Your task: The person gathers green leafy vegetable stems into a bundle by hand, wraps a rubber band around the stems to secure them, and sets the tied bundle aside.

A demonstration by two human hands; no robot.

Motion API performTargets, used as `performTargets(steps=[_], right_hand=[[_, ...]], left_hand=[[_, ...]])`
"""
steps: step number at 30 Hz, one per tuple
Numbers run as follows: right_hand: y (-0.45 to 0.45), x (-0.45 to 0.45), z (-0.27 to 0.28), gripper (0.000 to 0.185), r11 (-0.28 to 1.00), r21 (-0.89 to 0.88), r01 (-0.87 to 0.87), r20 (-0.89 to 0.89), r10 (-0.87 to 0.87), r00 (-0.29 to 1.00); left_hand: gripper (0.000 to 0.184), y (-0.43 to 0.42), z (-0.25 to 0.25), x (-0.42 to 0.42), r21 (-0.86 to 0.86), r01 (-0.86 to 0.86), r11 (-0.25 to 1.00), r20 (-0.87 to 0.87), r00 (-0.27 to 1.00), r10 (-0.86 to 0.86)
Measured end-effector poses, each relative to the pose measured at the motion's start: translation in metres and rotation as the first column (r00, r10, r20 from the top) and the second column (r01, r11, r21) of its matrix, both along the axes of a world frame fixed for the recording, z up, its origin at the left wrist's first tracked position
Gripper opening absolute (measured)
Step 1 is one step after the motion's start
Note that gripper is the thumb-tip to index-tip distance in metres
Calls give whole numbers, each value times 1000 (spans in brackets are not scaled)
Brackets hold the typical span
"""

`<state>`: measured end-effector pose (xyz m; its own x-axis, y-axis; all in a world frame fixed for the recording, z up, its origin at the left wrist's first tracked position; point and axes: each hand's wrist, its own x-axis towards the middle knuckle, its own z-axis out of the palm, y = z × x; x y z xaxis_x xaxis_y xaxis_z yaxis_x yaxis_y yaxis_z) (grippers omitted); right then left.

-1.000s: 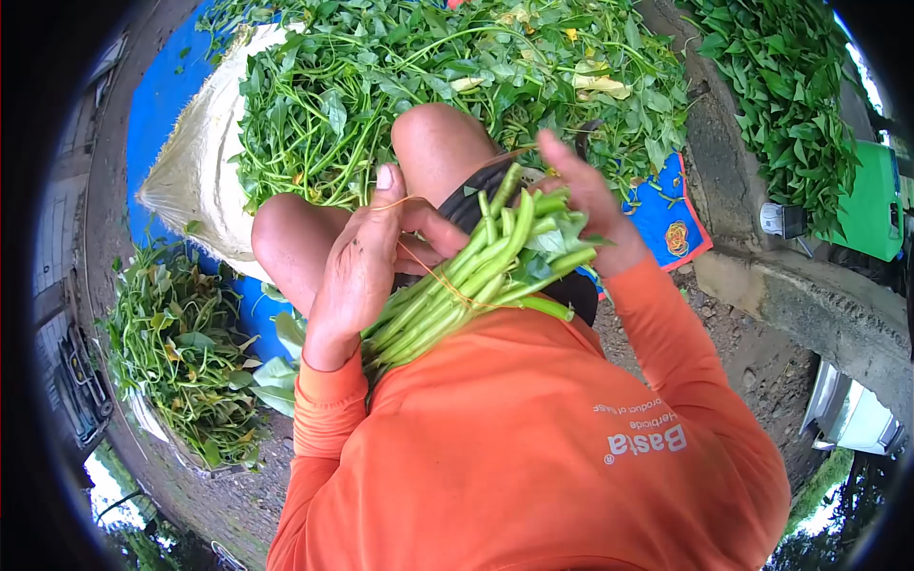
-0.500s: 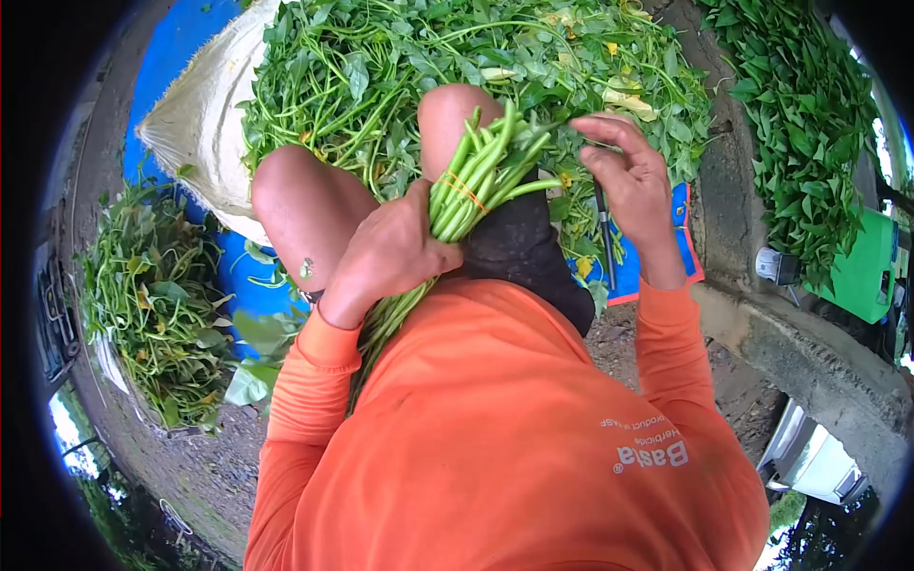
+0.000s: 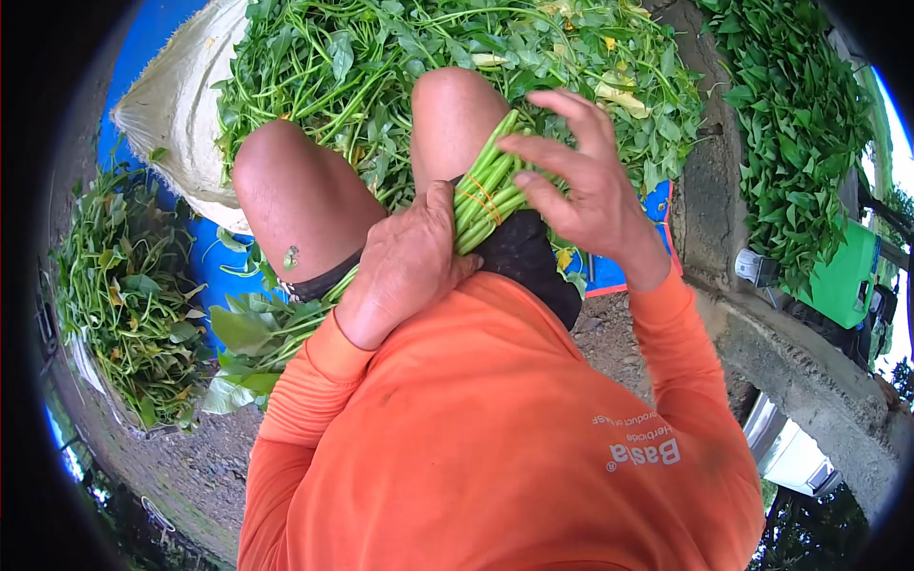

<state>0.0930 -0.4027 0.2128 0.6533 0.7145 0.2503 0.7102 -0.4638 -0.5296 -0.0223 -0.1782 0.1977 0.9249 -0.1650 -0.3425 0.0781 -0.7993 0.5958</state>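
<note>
A bundle of green stems (image 3: pixel 487 188) lies slanted over my lap, with orange rubber bands around it near the cut ends. My left hand (image 3: pixel 405 266) is wrapped round the bundle just below the bands. Beyond my left wrist the leafy end (image 3: pixel 249 338) spreads out at the lower left. My right hand (image 3: pixel 595 181) is beside the cut ends with its fingers apart, the fingertips close over the stems. Whether they touch the stems I cannot tell.
A large heap of leafy stems (image 3: pixel 362 57) lies beyond my knees, beside a pale sack (image 3: pixel 195 105) on a blue sheet (image 3: pixel 224 281). Another heap (image 3: pixel 129 295) is at the left. At the right are a concrete ledge (image 3: pixel 809 366), more leaves (image 3: pixel 800 124) and a green container (image 3: pixel 843 276).
The orange bands, earlier stretched from my left fingers, now sit around the bundle. My left hand moved onto the stems. My right hand swung away, then came back over the cut ends.
</note>
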Motion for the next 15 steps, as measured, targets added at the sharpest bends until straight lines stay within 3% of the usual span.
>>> performTargets(steps=[1, 5, 6, 9, 10, 13, 14, 15], right_hand=[[5, 6, 1, 25, 996, -22, -89, 53, 90, 995], [-5, 1, -6, 20, 986, -121, -111, 35, 116, 993], [-9, -8, -16, 19, 994, -85, -68, 20, 70, 997], [-16, -16, -26, 13, 998, 17, 62, -326, -53, 944], [-20, -5, -30, 12, 991, 111, 73, -285, -38, 958], [-16, 8, -15, 15, 841, 334, 426, -415, -275, 867], [-21, 12, -19, 15, 839, 348, 417, -260, -341, 903], [-24, 7, -22, 14, 818, 314, 481, -411, -340, 846]], left_hand=[[79, 1, 1, 1, -15, -3, 1000, -7, 1000, 3], [81, 4, 1, 3, -73, -55, 996, -3, 998, 55], [82, 3, 1, 0, -87, -61, 994, -5, 998, 61], [83, -2, -4, 0, -37, -43, 998, 3, 999, 43], [83, -1, -3, 1, -39, -50, 998, -69, 997, 47], [84, 11, 3, 17, -103, -78, 992, -237, 970, 52], [84, 20, 2, 20, -169, -104, 980, -265, 963, 57], [84, 27, 3, 23, -233, -133, 963, -295, 954, 60]])
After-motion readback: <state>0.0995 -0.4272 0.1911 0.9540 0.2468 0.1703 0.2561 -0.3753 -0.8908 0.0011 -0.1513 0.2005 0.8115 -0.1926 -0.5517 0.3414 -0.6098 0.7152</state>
